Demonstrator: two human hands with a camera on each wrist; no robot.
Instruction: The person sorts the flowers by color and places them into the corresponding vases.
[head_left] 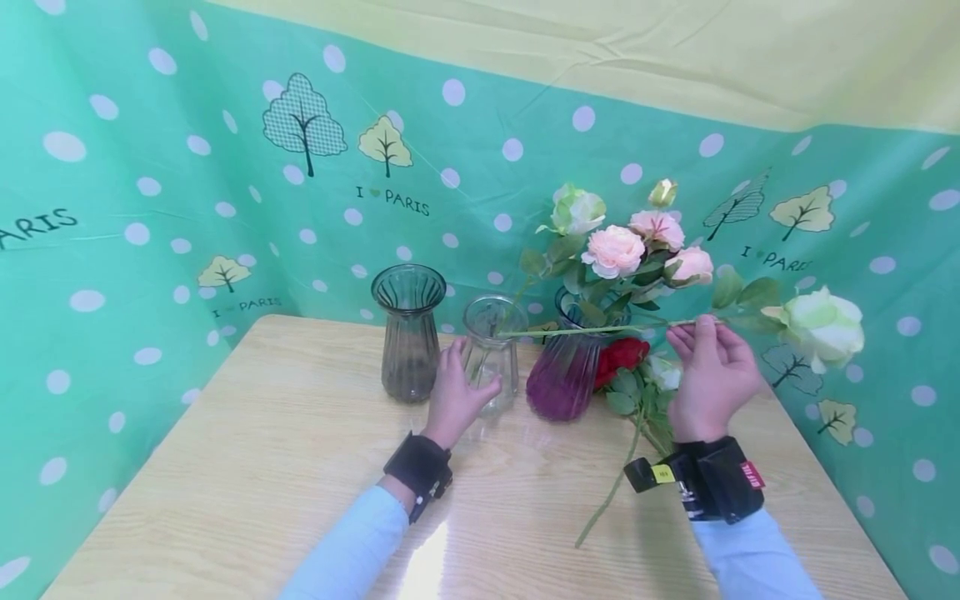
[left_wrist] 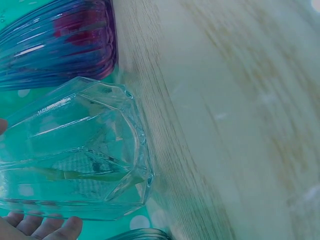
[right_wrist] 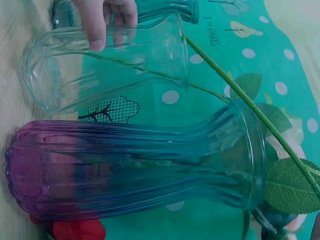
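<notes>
My left hand (head_left: 455,400) holds the clear glass vase (left_wrist: 85,145) from its left side, thumb in front and fingers beyond. A green stem (right_wrist: 135,64) stands aslant inside that vase, leading up toward a white-green rose (head_left: 577,210). With thumb and fingertips, my right hand (head_left: 712,379) pinches the stem of another white rose (head_left: 821,325). This stem lies nearly level, its bloom to the right and its cut end by the clear vase's mouth. Behind it, the purple-blue glass vase (right_wrist: 140,165) carries pink flowers (head_left: 613,252) with leaves.
A grey ribbed glass vase (head_left: 409,350) stands left of the clear one. On the wooden table (head_left: 247,467), right of the purple vase, lie a red flower (head_left: 622,360), a white bloom (head_left: 664,372) and a long stem (head_left: 609,498). A green printed cloth (head_left: 315,225) hangs close behind.
</notes>
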